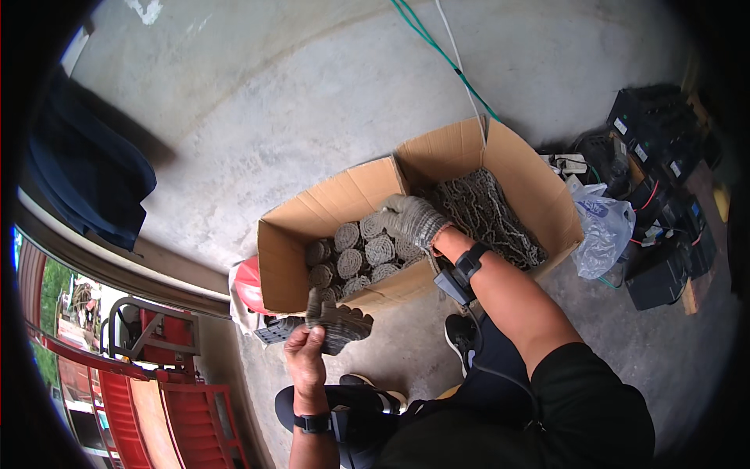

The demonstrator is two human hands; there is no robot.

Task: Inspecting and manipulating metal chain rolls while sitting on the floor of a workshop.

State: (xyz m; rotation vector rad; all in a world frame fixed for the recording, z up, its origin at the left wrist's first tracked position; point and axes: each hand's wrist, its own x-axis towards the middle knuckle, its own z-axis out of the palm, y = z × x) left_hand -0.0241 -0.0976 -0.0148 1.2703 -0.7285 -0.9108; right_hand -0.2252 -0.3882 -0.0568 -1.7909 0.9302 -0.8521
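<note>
My left hand (305,353) is bare and pinches the cuff of a grey knit work glove (342,327), whose empty fingers stick out to the right. A matching grey glove covers my right hand (410,220), which is over the inner edge between two cardboard boxes. Its fingers bend downward and look closed; their tips are hidden, so what they grip does not show. Below it, the left box (332,194) holds several tightly rolled grey knit bundles (351,263). Inside the right box (547,187) lies a layered heap of grey knit material (488,207).
To the right are a clear plastic bag (603,228) and black batteries (664,270) with cables. A green cord (437,48) and a white cord hang behind the boxes. Dark cloth (90,168) hangs at left, above a red metal machine (183,422). My shoes are close below the boxes.
</note>
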